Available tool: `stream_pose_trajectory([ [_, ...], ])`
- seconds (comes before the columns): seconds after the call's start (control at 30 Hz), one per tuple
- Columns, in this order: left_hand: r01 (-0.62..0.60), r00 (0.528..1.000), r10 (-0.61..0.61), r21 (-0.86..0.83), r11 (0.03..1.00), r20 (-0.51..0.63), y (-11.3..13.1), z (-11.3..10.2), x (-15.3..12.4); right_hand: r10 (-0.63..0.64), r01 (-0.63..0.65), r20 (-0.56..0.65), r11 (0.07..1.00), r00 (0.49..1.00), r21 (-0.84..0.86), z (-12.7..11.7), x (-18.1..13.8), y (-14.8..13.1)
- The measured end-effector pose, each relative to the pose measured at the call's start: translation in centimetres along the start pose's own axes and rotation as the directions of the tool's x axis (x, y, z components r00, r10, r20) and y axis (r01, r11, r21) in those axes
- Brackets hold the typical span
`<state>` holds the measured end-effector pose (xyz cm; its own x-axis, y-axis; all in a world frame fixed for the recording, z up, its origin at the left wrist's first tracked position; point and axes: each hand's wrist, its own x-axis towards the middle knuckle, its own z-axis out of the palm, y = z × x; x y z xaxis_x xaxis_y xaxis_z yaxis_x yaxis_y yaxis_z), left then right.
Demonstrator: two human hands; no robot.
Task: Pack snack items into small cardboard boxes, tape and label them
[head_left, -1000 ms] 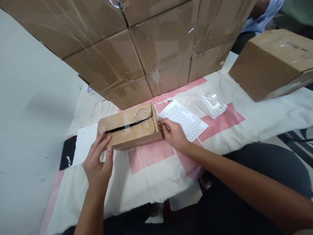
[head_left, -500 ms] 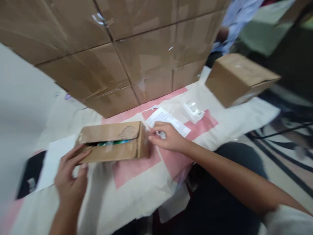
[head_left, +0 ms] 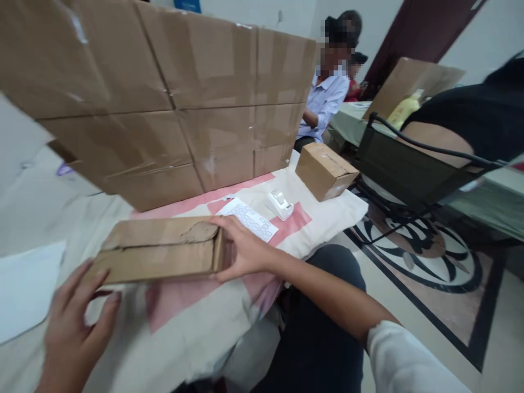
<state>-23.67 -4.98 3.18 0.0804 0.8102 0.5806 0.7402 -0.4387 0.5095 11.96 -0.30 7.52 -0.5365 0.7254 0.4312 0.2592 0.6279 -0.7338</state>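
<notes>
A long flat cardboard box (head_left: pixel 159 250) with a torn top lies on a cream and pink cloth (head_left: pixel 286 234). My right hand (head_left: pixel 241 251) wraps round the box's right end, thumb on top. My left hand (head_left: pixel 76 333) sits at the box's left end, fingers apart and touching its lower corner. Just behind my right hand lies a white sheet of small labels (head_left: pixel 248 218).
A wall of stacked, taped cartons (head_left: pixel 164 103) stands behind the box. A white tape dispenser (head_left: pixel 280 204) and a small sealed carton (head_left: pixel 325 170) lie to the right. White paper (head_left: pixel 24 289) lies at left. A seated person (head_left: pixel 325 95) and a black chair (head_left: pixel 409 164) are beyond.
The view swung up and right, showing the room. My right hand left the label sheet and closed round the box's right end. The box's top slit is now shut.
</notes>
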Motion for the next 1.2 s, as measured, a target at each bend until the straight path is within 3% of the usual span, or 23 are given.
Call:
stream_pose_trajectory([
  [0.1, -0.019, 0.999, 0.023, 0.094, 0.995, -0.04, 2.5, 1.0, 0.2, 0.009, -0.009, 0.017, 1.0, 1.0, -0.022, -0.6, -0.4, -0.4],
  [0.23, -0.085, 0.985, 0.115, 0.221, 0.971, -0.127, 5.0, 0.3, 1.7, 0.075, -0.072, 0.083, 0.996, 0.994, -0.043, 0.1, -0.9, -0.4],
  [0.47, -0.219, 0.976, 0.2, 0.381, 0.898, 0.09, 7.8, -0.7, 2.3, 0.085, -0.077, 0.118, 0.994, 0.989, -0.072, 1.5, -0.4, -0.7],
  [0.53, -0.274, 0.962, 0.247, 0.375, 0.885, 0.12, 7.9, -0.3, 2.1, 0.079, -0.071, 0.123, 0.995, 0.989, -0.069, 1.8, -0.2, -0.8],
  [0.73, -0.265, 0.964, 0.245, 0.349, 0.899, 0.102, 7.0, 0.8, 2.0, 0.064, -0.056, 0.124, 0.996, 0.99, -0.065, 2.5, 0.3, -0.5],
  [0.97, -0.352, 0.936, 0.341, 0.245, 0.903, 0.089, 6.2, 0.8, 1.9, -0.016, 0.026, 0.116, 0.996, 0.993, -0.084, 2.9, 0.7, -0.5],
  [1.2, -0.292, 0.955, 0.266, 0.256, 0.922, 0.13, 4.9, 1.6, 0.4, 0.068, -0.047, 0.109, 0.981, 0.992, -0.189, 3.2, -0.1, -0.8],
])
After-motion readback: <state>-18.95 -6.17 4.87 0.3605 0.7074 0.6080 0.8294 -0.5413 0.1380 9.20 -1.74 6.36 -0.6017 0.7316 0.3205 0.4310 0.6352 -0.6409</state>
